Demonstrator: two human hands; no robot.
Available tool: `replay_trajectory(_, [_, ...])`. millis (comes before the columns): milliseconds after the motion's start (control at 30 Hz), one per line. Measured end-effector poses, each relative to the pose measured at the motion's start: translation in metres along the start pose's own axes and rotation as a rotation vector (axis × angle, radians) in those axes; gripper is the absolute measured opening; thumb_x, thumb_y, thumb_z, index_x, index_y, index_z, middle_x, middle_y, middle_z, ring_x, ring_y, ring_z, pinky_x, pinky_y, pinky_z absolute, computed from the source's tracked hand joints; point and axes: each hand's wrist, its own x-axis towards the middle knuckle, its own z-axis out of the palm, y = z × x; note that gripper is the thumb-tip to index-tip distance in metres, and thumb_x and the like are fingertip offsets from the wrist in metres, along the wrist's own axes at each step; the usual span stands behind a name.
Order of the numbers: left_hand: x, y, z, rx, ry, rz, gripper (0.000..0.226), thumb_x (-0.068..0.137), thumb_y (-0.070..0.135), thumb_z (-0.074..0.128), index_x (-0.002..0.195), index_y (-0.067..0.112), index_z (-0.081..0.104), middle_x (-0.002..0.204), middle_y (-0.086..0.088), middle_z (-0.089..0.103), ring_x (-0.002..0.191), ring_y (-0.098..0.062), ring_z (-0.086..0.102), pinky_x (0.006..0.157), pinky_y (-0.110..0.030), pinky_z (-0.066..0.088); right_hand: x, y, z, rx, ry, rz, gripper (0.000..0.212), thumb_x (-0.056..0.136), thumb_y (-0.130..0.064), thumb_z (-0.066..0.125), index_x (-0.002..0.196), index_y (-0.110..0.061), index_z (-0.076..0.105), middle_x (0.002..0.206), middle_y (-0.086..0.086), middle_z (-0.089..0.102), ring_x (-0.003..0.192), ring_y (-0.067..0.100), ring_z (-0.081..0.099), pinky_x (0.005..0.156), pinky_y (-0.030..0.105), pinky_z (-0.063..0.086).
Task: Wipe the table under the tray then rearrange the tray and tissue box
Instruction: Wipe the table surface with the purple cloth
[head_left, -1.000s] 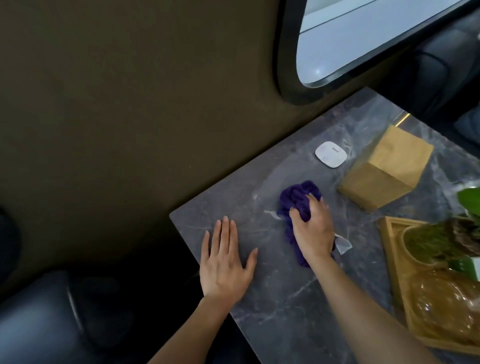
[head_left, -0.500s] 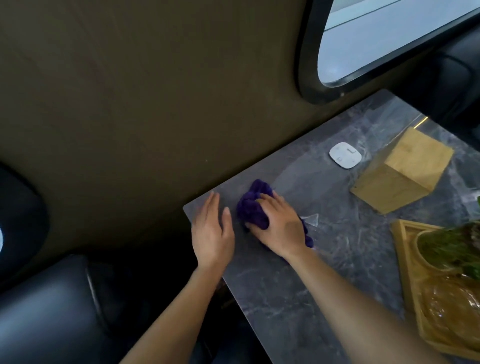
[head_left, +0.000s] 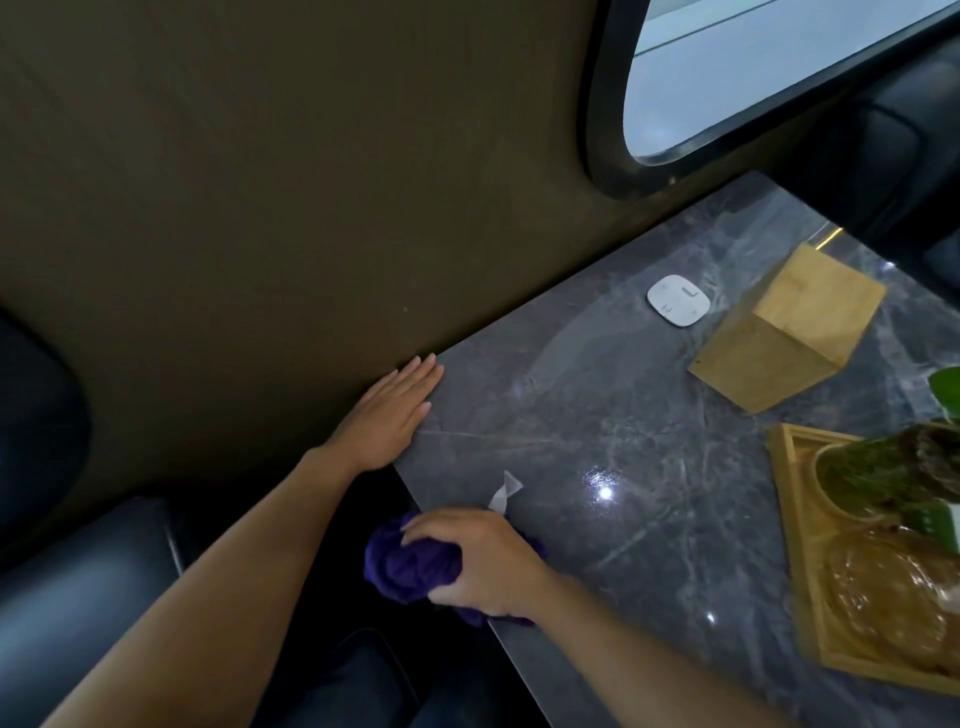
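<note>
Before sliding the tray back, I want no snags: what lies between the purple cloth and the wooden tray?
In the head view, only bare marble table lies between the purple cloth and the wooden tray. The cloth's white tag lies just beyond the right hand.

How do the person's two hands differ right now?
The left hand lies flat and open at the corner of the table, fingers straight, holding nothing. The right hand is curled around a bunched purple cloth. The left hand sits by the wall; the right hand is at the table's near edge. Both are bare, palm down.
</note>
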Motion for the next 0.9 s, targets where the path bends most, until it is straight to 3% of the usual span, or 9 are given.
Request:
replay_trajectory(133, [0.003, -0.003, 0.0, -0.025, -0.006, -0.001, 0.05, 0.099, 0.024, 0.025, 0.146, 0.021, 0.008, 0.158, 0.003, 0.005, 0.145, -0.009, 0.002, 0.115, -0.025, -0.001, -0.009, -0.004, -0.041, 0.218, 0.193, 0.177, 0.053, 0.056, -0.005, 0.069, 0.108, -0.014, 0.064, 0.099, -0.005, 0.064, 0.087, -0.017, 0.054, 0.083, 0.002, 0.037])
replay_trajectory(267, [0.002, -0.006, 0.002, -0.036, 0.011, 0.01, 0.049, 0.1, 0.026, 0.024, 0.146, 0.022, 0.009, 0.158, 0.005, 0.005, 0.144, -0.008, 0.002, 0.112, -0.022, -0.001, -0.008, 0.015, -0.113, 0.079, 0.56, 0.315, 0.054, 0.057, -0.006, 0.071, 0.109, -0.017, 0.063, 0.095, -0.003, 0.062, 0.086, 0.001, 0.056, 0.073, -0.004, 0.036])
replay_trajectory(333, [0.002, -0.005, 0.002, -0.037, 0.013, 0.005, 0.049, 0.1, 0.026, 0.023, 0.147, 0.024, 0.008, 0.158, 0.007, 0.004, 0.143, -0.005, 0.001, 0.112, -0.021, -0.003, -0.007, 0.037, -0.143, -0.024, 0.655, 0.391, 0.051, 0.065, -0.001, 0.074, 0.113, -0.014, 0.061, 0.102, 0.003, 0.062, 0.093, 0.013, 0.057, 0.073, -0.004, 0.036])
replay_trajectory(400, [0.002, -0.005, 0.003, -0.029, 0.025, 0.005, 0.05, 0.1, 0.026, 0.023, 0.147, 0.024, 0.007, 0.158, 0.008, 0.004, 0.141, 0.0, 0.0, 0.11, -0.02, -0.004, -0.011, 0.066, -0.159, -0.158, 0.653, 0.477, 0.053, 0.073, -0.019, 0.074, 0.123, -0.016, 0.055, 0.125, 0.01, 0.056, 0.113, 0.024, 0.051, 0.094, 0.013, 0.036])
replay_trajectory(467, [0.002, -0.005, 0.003, -0.02, 0.031, 0.01, 0.05, 0.1, 0.027, 0.022, 0.147, 0.024, 0.007, 0.158, 0.008, 0.004, 0.141, 0.0, 0.0, 0.111, -0.02, -0.004, -0.017, 0.092, -0.16, -0.37, 0.554, 0.636, 0.065, 0.075, -0.046, 0.069, 0.133, -0.027, 0.045, 0.148, 0.01, 0.035, 0.135, 0.031, 0.029, 0.111, 0.041, 0.02])
replay_trajectory(500, [0.003, -0.006, 0.003, -0.017, 0.032, 0.011, 0.05, 0.1, 0.027, 0.022, 0.147, 0.024, 0.007, 0.158, 0.008, 0.004, 0.142, -0.002, 0.0, 0.111, -0.02, -0.003, -0.018, 0.1, -0.156, -0.444, 0.533, 0.691, 0.068, 0.076, -0.051, 0.066, 0.135, -0.031, 0.041, 0.152, 0.009, 0.027, 0.139, 0.032, 0.019, 0.113, 0.048, 0.012])
replay_trajectory(567, [0.003, -0.007, 0.005, -0.01, 0.04, 0.009, 0.049, 0.1, 0.027, 0.022, 0.147, 0.025, 0.007, 0.158, 0.009, 0.004, 0.143, -0.003, 0.0, 0.112, -0.021, -0.003, -0.015, 0.102, -0.144, -0.458, 0.579, 0.659, 0.066, 0.076, -0.045, 0.068, 0.135, -0.026, 0.042, 0.151, 0.011, 0.028, 0.14, 0.034, 0.015, 0.114, 0.05, 0.006])
replay_trajectory(700, [0.003, -0.006, 0.007, -0.002, 0.044, 0.004, 0.049, 0.1, 0.027, 0.021, 0.147, 0.025, 0.007, 0.158, 0.009, 0.004, 0.143, -0.003, 0.001, 0.114, -0.024, -0.001, -0.012, 0.084, -0.111, -0.365, 0.582, 0.48, 0.06, 0.067, -0.026, 0.07, 0.124, -0.013, 0.055, 0.137, 0.014, 0.049, 0.134, 0.035, 0.032, 0.114, 0.047, 0.02])
replay_trajectory(900, [0.003, -0.005, 0.005, 0.024, 0.052, 0.0, 0.05, 0.099, 0.026, 0.021, 0.147, 0.022, 0.007, 0.159, 0.006, 0.005, 0.144, -0.005, 0.001, 0.117, -0.027, 0.001, -0.012, 0.04, -0.032, -0.312, 0.515, 0.188, 0.051, 0.055, -0.031, 0.06, 0.102, -0.011, 0.069, 0.114, 0.012, 0.067, 0.119, 0.026, 0.049, 0.108, 0.02, 0.022])
